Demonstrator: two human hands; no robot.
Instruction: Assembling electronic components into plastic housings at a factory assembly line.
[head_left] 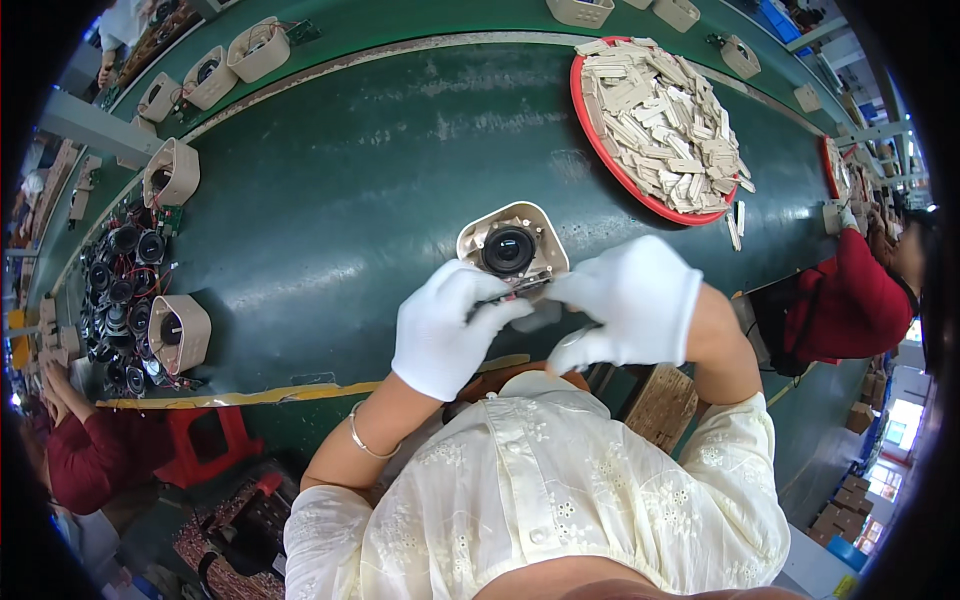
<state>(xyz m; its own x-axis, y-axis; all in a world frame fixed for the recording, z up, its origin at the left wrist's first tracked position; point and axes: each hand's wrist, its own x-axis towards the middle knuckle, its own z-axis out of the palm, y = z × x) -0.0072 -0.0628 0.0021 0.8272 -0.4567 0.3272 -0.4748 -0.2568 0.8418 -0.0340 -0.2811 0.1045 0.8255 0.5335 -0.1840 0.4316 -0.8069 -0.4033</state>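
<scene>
Housing (546, 232) mid-surface (370, 200), right before the person, open side up, round black speaker (509, 250) inside. L hand (445, 330), white glove, at its near L edge: grip pinching small dark part (518, 287) btwn thumb & fingers, over the near rim. R hand (635, 305), also gloved, at near R edge; fingers blurred, can't tell if grip's closed on anything. Red tray (577, 90) w/ pale strips (660, 120) far R; speaker pile (120, 291) & 2nd housing (194, 335) off L
</scene>
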